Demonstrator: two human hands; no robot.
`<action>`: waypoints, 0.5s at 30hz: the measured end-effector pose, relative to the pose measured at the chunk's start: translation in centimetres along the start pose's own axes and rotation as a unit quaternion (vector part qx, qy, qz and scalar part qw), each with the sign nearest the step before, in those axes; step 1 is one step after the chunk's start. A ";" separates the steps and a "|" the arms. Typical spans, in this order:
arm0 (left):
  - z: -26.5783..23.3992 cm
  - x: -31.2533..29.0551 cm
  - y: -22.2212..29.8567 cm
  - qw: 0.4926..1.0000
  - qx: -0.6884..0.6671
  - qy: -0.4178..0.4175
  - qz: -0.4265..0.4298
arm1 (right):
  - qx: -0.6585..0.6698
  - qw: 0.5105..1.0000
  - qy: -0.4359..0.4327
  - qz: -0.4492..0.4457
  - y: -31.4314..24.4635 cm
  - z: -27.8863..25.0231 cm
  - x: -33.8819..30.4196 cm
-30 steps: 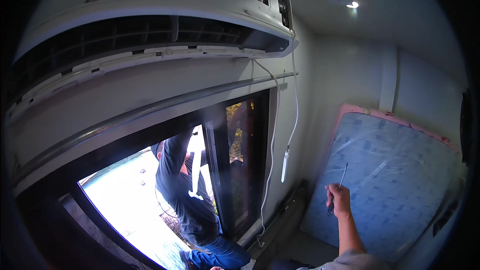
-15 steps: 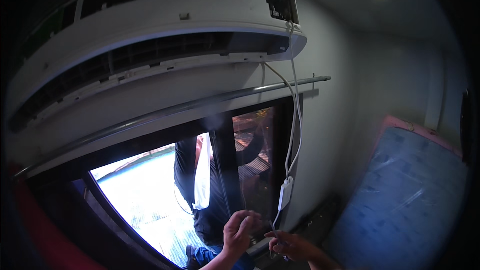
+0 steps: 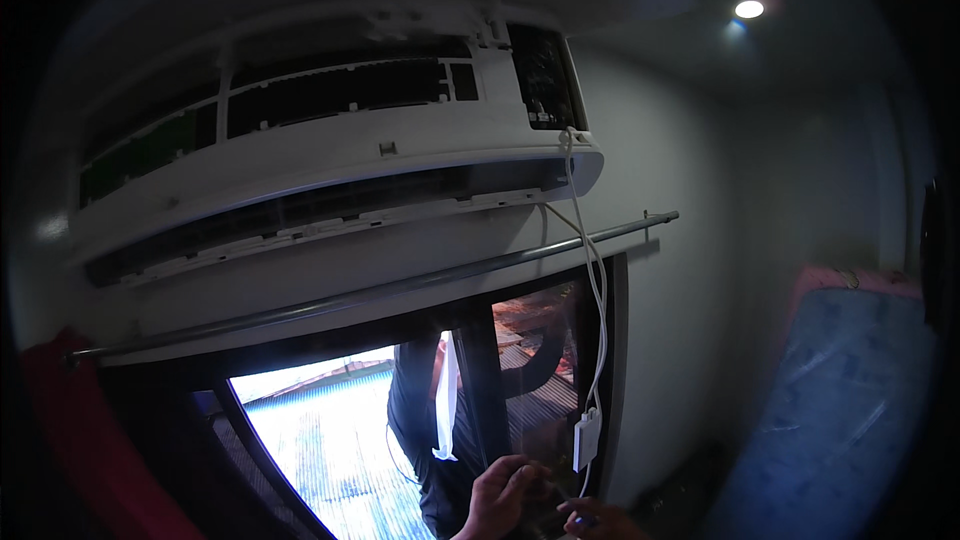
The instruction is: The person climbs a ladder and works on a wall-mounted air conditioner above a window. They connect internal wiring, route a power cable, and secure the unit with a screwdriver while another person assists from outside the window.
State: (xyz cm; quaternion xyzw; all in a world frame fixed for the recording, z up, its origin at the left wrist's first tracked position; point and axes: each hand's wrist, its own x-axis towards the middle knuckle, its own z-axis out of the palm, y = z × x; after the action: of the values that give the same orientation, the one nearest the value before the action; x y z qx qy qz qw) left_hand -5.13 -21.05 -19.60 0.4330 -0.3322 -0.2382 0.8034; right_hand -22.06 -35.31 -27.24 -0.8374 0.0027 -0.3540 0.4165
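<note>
Head view: at the very bottom, close up, left hand (image 3: pixel 498 496) with fingers bent in and thumb close to them. Just to the right and a bit lower, right hand (image 3: pixel 603 520), mostly in the dark, with fingers pointing toward the left one. Cannot tell, for both, about gripping or not; too dim and blurry at the fingertips. Just above the right hand, small white box (image 3: pixel 587 440), hanging on white cords (image 3: pixel 597 340). Under the box, one more bit of cord going down near the hands; cannot tell about touching.

Up above, big white air conditioner (image 3: pixel 340 152) on the wall (image 3: pixel 670 140), with dark insides showing. One cord coming down from the open part at its right end, another from underneath. Below that, long shiny metal pole (image 3: pixel 400 285), with the cords crossing it. Lower still, dark window frame (image 3: pixel 320 342). On the left, something red (image 3: pixel 95 445), like cloth.

Farther off on the right, blue mattress (image 3: pixel 825 400) with a pink edge, standing up. High up, round bright light (image 3: pixel 749 9). Out past the window, person (image 3: pixel 420 410) in dark clothes, beside a white strip (image 3: pixel 446 410) hanging down, and very bright, stripy ground (image 3: pixel 340 440)
</note>
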 end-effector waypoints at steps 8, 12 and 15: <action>-5.3 1.7 1.5 0.989 0.140 -0.044 0.015 | 0.222 0.947 0.220 0.074 3.2 -5.9 10.8; -6.4 1.6 0.9 0.937 0.322 -0.109 0.081 | 0.316 0.929 0.152 0.122 3.4 -2.4 14.6; -5.8 0.1 1.4 0.903 0.401 -0.055 0.146 | 0.356 0.923 0.112 0.096 1.1 0.1 15.0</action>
State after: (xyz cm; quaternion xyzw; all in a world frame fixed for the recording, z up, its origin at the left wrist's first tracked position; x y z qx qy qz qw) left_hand -0.63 -17.31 -20.72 0.6515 -0.5026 0.0113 0.5681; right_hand -10.46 -40.41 -19.23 -0.5841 0.0035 -0.3818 0.7163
